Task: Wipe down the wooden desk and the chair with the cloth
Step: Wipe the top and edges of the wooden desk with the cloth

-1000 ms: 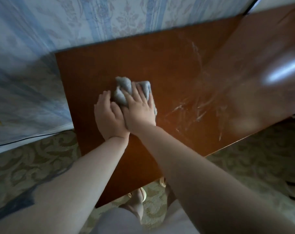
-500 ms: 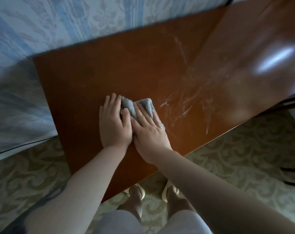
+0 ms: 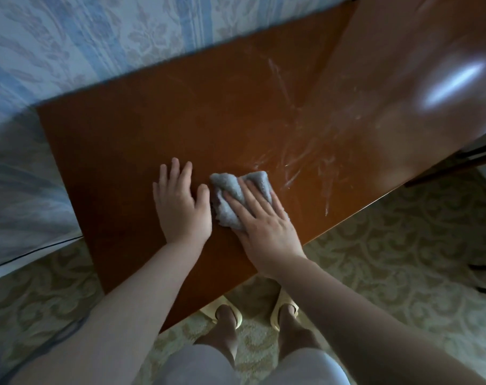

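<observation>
Head view, right hand (image 3: pixel 267 226) flat, fingers straight, pressing grey cloth (image 3: pixel 237 195) onto wooden worktop (image 3: pixel 125 151), left hand (image 3: pixel 180 204) flat just beside it, pale smears (image 3: pixel 300 173) nearby

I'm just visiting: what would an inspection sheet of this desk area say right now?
Surface: wooden desk, glossy, whitish streaks right of the cloth.
Job's things: grey cloth bunched on the desk; chair not identifiable.
Clutter: nothing seen.
Hands: right hand presses flat on the cloth; left hand lies flat on the desk beside it.
Cables: thin dark line along the wall's foot, possibly a cable.
Surroundings: blue patterned wallpaper, patterned carpet, slippers.
</observation>
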`<act>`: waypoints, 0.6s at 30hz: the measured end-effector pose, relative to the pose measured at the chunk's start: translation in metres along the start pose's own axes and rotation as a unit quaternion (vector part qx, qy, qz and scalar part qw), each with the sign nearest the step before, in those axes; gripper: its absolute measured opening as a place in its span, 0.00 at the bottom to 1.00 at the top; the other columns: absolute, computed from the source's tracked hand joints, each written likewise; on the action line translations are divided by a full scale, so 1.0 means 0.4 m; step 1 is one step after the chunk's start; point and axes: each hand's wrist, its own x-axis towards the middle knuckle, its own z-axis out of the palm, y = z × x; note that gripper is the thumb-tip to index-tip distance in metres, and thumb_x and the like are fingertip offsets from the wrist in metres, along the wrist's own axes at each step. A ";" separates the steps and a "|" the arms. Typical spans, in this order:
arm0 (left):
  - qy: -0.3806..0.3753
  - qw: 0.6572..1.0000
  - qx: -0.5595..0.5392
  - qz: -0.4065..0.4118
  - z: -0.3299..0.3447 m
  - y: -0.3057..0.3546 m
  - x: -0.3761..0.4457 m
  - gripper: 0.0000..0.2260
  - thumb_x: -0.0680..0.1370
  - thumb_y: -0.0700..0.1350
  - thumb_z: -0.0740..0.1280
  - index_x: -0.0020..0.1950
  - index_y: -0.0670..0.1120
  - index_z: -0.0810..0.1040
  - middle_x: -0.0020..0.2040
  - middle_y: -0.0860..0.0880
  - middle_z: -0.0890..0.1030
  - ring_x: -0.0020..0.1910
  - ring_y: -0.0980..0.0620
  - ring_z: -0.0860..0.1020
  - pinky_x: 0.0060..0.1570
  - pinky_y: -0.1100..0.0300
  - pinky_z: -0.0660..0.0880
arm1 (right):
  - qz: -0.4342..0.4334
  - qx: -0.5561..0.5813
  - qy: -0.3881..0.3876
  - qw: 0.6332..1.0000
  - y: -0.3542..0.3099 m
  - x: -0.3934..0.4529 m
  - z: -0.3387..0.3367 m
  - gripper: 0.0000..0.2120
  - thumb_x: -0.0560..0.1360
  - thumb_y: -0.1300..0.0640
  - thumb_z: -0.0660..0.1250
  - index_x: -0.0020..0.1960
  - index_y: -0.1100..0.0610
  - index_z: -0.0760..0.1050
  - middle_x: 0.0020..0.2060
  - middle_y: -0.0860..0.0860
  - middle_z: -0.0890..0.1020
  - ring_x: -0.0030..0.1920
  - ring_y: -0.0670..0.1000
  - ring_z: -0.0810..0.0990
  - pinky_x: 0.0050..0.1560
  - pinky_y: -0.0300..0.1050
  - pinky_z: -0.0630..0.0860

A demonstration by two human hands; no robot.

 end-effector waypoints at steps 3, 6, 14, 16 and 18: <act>0.007 1.000 0.013 0.011 0.033 0.042 -0.023 0.20 0.82 0.47 0.58 0.75 0.49 0.67 0.77 0.49 0.62 0.78 0.52 0.53 0.76 0.52 0.45 | 0.143 0.016 0.053 0.988 -0.014 -0.007 0.007 0.27 0.83 0.46 0.51 0.79 0.44 0.48 0.79 0.47 0.47 0.77 0.45 0.37 0.75 0.48 0.31; 0.031 0.999 0.002 0.010 0.045 0.043 -0.026 0.20 0.81 0.46 0.55 0.73 0.48 0.70 0.76 0.49 0.65 0.77 0.51 0.57 0.75 0.52 0.48 | 0.179 0.058 0.050 0.981 -0.096 0.037 0.027 0.28 0.82 0.50 0.51 0.79 0.46 0.46 0.79 0.50 0.43 0.77 0.48 0.34 0.75 0.50 0.30; 0.039 0.999 -0.008 0.008 0.044 0.040 -0.031 0.18 0.82 0.46 0.56 0.71 0.47 0.72 0.75 0.49 0.67 0.77 0.51 0.58 0.76 0.51 0.51 | 0.042 -0.012 0.002 0.999 0.080 -0.013 -0.030 0.26 0.82 0.45 0.52 0.79 0.42 0.49 0.79 0.45 0.49 0.75 0.42 0.36 0.73 0.44 0.29; 0.047 0.999 -0.006 0.004 0.046 0.041 -0.026 0.18 0.82 0.46 0.57 0.71 0.48 0.72 0.75 0.49 0.67 0.76 0.52 0.58 0.76 0.51 0.51 | 0.147 0.012 0.065 0.987 0.034 0.004 -0.007 0.26 0.82 0.47 0.52 0.79 0.44 0.52 0.79 0.47 0.50 0.76 0.42 0.38 0.75 0.45 0.31; 0.045 0.999 -0.017 0.003 0.044 0.040 -0.031 0.18 0.81 0.47 0.57 0.70 0.47 0.73 0.74 0.49 0.68 0.76 0.52 0.58 0.76 0.53 0.50 | 0.188 0.037 0.086 0.978 -0.054 0.013 0.035 0.28 0.79 0.49 0.48 0.79 0.46 0.54 0.79 0.49 0.51 0.77 0.46 0.39 0.76 0.50 0.34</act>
